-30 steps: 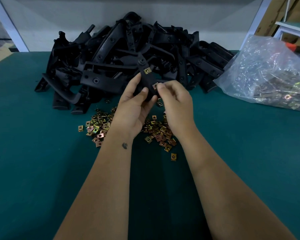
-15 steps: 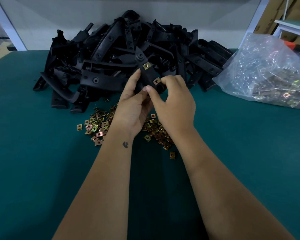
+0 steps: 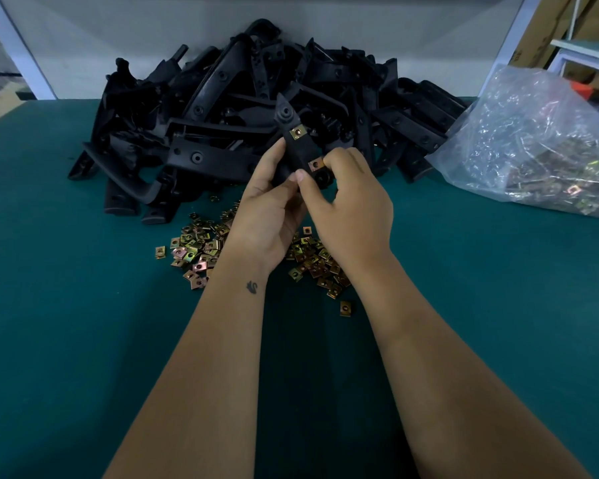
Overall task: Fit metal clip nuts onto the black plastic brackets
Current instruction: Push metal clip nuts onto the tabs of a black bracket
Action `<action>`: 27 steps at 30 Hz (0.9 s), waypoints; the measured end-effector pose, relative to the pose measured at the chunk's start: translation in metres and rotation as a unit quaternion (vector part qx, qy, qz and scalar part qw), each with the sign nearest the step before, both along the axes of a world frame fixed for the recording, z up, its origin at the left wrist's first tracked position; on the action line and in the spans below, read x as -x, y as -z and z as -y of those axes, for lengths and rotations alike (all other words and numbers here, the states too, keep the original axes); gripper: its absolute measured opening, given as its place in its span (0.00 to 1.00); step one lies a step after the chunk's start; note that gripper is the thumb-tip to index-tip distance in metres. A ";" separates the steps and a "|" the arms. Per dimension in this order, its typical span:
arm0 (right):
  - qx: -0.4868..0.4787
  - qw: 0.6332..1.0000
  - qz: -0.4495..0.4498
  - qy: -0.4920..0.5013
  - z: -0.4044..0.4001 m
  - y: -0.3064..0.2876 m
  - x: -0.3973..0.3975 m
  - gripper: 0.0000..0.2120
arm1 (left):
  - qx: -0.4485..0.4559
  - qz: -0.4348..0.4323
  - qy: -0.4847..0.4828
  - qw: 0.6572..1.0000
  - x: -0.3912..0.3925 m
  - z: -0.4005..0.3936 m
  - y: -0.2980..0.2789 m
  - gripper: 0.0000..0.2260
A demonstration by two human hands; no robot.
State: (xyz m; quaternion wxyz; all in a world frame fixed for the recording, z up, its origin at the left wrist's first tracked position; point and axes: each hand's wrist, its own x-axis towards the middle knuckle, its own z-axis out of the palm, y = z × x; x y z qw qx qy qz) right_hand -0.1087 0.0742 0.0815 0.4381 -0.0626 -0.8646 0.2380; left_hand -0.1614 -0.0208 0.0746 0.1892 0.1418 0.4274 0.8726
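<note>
The left hand (image 3: 274, 202) holds a black plastic bracket (image 3: 296, 146) upright above the green tabletop (image 3: 66, 323), its grip wrapped round the lower part of the bracket with the fingers behind and the thumb at the front. The bracket rises just in front of the big pile of black brackets (image 3: 256, 115), which lies at the far side of the tabletop against a pale wall.

One clip nut (image 3: 296, 133) sits fitted on the upper part of the held bracket, below its round boss. A second clip nut (image 3: 315, 164) sits lower on the same bracket, at its right edge. The right hand (image 3: 353, 209) has its grip pinched on this second nut: the thumb tip lies against the bracket just left of the nut, and the curled fingers come in from the right, touching it.

Directly below the held bracket, on the near side of the pile, a scatter of loose clip nuts (image 3: 194, 250) lies on the tabletop, partly hidden under both wrists. A single nut (image 3: 345, 308) lies apart at the near edge of that scatter. Right of the pile rests a clear plastic bag (image 3: 533, 143) with more metal pieces inside.
</note>
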 end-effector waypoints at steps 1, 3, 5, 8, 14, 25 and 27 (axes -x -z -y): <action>0.005 1.000 0.000 -0.001 0.000 0.000 0.000 0.14 | 0.003 0.003 0.001 1.000 0.000 0.000 0.000 0.23; 0.021 1.000 -0.003 -0.003 0.001 0.001 0.001 0.14 | 0.010 0.007 0.000 1.000 0.000 0.000 0.000 0.22; 0.041 0.999 -0.001 -0.005 0.000 0.000 0.001 0.16 | 0.019 0.009 -0.002 1.000 -0.001 -0.001 -0.001 0.22; 0.061 0.998 0.002 -0.006 -0.003 -0.001 0.003 0.17 | 0.045 -0.008 0.006 0.999 -0.003 -0.002 -0.001 0.21; 0.071 0.997 -0.017 0.006 -0.005 0.000 0.003 0.09 | 0.106 -0.061 0.020 0.992 -0.007 -0.003 -0.001 0.21; 0.178 0.983 0.021 -0.039 -0.006 -0.002 0.004 0.11 | 0.095 -0.076 -0.003 0.993 -0.008 -0.002 -0.004 0.32; 0.243 0.967 0.042 -0.062 -0.006 -0.003 0.005 0.10 | 0.096 -0.088 -0.025 0.991 -0.006 0.001 -0.004 0.35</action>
